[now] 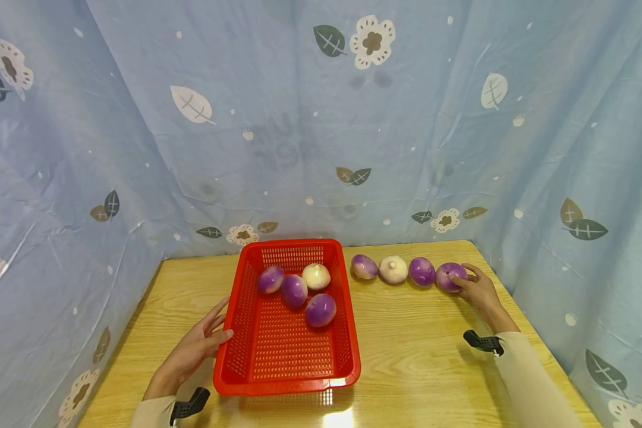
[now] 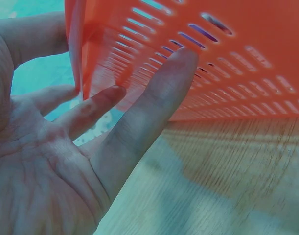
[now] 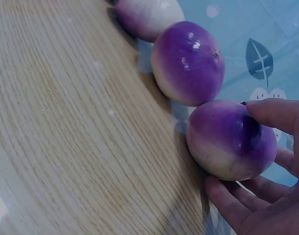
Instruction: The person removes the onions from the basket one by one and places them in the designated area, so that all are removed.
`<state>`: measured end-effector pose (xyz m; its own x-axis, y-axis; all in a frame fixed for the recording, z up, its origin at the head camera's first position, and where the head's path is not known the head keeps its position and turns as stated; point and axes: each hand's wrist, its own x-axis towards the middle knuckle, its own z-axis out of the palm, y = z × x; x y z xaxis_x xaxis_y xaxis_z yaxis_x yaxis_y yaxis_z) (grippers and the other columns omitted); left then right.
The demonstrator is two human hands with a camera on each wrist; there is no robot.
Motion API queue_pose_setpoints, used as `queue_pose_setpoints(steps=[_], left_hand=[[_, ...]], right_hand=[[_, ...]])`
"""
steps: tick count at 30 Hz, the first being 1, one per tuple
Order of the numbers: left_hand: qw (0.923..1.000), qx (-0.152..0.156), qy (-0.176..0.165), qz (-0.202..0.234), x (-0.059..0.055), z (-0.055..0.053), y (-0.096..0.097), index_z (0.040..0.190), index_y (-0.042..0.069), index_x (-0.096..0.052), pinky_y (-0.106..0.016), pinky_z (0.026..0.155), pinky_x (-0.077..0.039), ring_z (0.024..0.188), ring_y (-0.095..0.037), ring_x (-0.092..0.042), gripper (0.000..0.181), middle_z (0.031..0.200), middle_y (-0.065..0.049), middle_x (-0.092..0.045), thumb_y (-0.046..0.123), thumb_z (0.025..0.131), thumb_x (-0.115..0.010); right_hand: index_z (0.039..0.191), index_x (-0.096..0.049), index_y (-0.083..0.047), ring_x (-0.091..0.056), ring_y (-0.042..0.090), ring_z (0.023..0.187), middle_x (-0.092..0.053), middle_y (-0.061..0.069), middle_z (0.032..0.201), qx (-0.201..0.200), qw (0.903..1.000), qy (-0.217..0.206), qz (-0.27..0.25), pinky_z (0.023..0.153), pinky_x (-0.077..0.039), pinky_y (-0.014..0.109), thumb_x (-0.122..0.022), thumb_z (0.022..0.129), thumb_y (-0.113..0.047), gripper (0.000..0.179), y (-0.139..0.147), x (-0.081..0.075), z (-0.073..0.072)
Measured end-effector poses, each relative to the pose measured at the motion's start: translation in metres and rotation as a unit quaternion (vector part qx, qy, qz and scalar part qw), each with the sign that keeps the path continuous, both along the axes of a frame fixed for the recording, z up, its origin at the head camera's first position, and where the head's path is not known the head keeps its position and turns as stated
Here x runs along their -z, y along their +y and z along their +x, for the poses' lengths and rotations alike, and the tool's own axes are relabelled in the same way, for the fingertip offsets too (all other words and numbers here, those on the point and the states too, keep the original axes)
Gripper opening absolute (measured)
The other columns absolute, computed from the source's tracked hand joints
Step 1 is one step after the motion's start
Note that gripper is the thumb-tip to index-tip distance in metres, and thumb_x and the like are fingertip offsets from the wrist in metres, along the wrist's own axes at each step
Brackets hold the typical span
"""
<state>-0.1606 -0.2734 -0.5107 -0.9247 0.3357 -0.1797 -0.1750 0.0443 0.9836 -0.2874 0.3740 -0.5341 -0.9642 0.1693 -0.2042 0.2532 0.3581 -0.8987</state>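
On the right of the table, my right hand holds a purple-and-white turnip at the end of a row. In the right wrist view this turnip sits between thumb and fingers, against its purple neighbour. Further left in the row lie a white turnip and another purple one. My left hand is at the left side of a red plastic basket. Its extended fingers touch the slotted basket wall in the left wrist view.
Inside the basket, purple turnips and one white turnip lie toward the back. The wooden table ends at a blue patterned curtain behind and on both sides.
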Motion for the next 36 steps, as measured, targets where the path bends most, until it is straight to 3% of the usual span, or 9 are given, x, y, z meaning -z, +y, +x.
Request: queue_pose_setpoints(steps=[4,7,10,15,23,25,28,31,36], left_hand=[[1.0,0.001,0.001,0.003,0.0,0.001,0.0,0.159,0.031,-0.006,-0.052,0.087,-0.057,0.122,-0.037,-0.058,0.077,0.159,-0.025,-0.017,0.012,0.1,-0.052],[1.0,-0.003,-0.001,0.007,0.0,0.001,0.0,0.159,0.031,-0.007,-0.052,0.086,-0.057,0.122,-0.037,-0.058,0.077,0.159,-0.024,-0.019,0.012,0.1,-0.053],[0.9999,-0.011,-0.003,0.006,-0.001,0.002,-0.001,0.159,0.032,-0.008,-0.052,0.086,-0.057,0.122,-0.036,-0.059,0.077,0.159,-0.023,-0.019,0.012,0.1,-0.054],[0.9999,-0.013,0.006,-0.003,-0.003,0.0,-0.003,0.159,0.032,-0.009,-0.051,0.086,-0.057,0.121,-0.033,-0.06,0.076,0.159,-0.022,-0.02,0.013,0.1,-0.053],[0.9998,-0.009,0.016,-0.003,-0.005,-0.003,-0.004,0.159,0.032,-0.008,-0.051,0.085,-0.057,0.12,-0.034,-0.06,0.076,0.159,-0.022,-0.018,0.012,0.1,-0.052],[0.9999,-0.006,0.015,0.0,-0.005,-0.004,-0.004,0.159,0.032,-0.008,-0.051,0.085,-0.057,0.121,-0.034,-0.06,0.076,0.16,-0.021,-0.018,0.012,0.1,-0.053],[0.9999,-0.006,0.014,0.0,-0.003,-0.003,-0.003,0.159,0.032,-0.008,-0.05,0.085,-0.058,0.122,-0.033,-0.059,0.077,0.16,-0.021,-0.017,0.013,0.1,-0.054],[0.9999,-0.008,0.01,0.001,-0.001,-0.002,-0.002,0.159,0.032,-0.009,-0.05,0.085,-0.058,0.121,-0.033,-0.059,0.077,0.16,-0.022,-0.018,0.014,0.1,-0.054],[0.9999,-0.01,0.002,0.002,0.001,0.001,0.0,0.159,0.032,-0.009,-0.049,0.087,-0.057,0.122,-0.033,-0.059,0.076,0.16,-0.021,-0.02,0.013,0.1,-0.053]], right_hand=[[0.158,-0.012,-0.009,-0.054,0.019,0.117,-0.022,0.03,0.158,0.001,0.9997,0.0,-0.023,0.086,-0.054,0.018,-0.059,0.097,-0.039,0.083,0.001,-0.002,0.0],[0.158,-0.011,-0.008,-0.041,0.035,0.137,-0.019,0.028,0.16,-0.002,0.9994,0.011,-0.034,0.1,-0.051,0.028,-0.057,0.098,-0.039,0.082,0.0,-0.006,0.003],[0.157,-0.015,-0.005,-0.033,0.043,0.142,-0.022,0.029,0.158,-0.007,0.9991,0.041,-0.006,0.109,-0.045,0.04,-0.055,0.1,-0.036,0.077,-0.002,-0.014,0.007],[0.155,-0.022,-0.001,-0.032,0.045,0.142,-0.029,0.029,0.156,0.0,0.9946,0.1,0.03,0.112,-0.038,0.049,-0.055,0.1,-0.029,0.069,-0.013,-0.035,0.016],[0.156,-0.024,-0.012,-0.033,0.043,0.142,-0.029,0.022,0.158,-0.033,0.9887,0.144,0.027,0.112,-0.033,0.059,-0.058,0.099,-0.037,0.071,-0.034,-0.068,0.032],[0.157,-0.024,-0.014,-0.036,0.042,0.14,-0.031,0.021,0.157,-0.041,0.9866,0.153,0.038,0.111,-0.04,0.05,-0.058,0.098,-0.036,0.071,-0.04,-0.074,0.038],[0.157,-0.023,-0.014,-0.04,0.041,0.138,-0.035,0.021,0.154,-0.053,0.9822,0.173,0.049,0.101,-0.047,0.023,-0.06,0.098,-0.034,0.072,-0.049,-0.082,0.045],[0.156,-0.026,-0.015,-0.043,0.039,0.135,-0.038,0.019,0.151,-0.066,0.9783,0.192,0.04,0.087,-0.043,0.005,-0.062,0.098,-0.029,0.07,-0.059,-0.089,0.051],[0.151,-0.034,-0.015,-0.052,0.019,0.127,-0.048,-0.006,0.137,-0.096,0.9711,0.218,-0.014,0.087,-0.047,0.006,-0.063,0.097,-0.021,0.062,-0.076,-0.099,0.061]])
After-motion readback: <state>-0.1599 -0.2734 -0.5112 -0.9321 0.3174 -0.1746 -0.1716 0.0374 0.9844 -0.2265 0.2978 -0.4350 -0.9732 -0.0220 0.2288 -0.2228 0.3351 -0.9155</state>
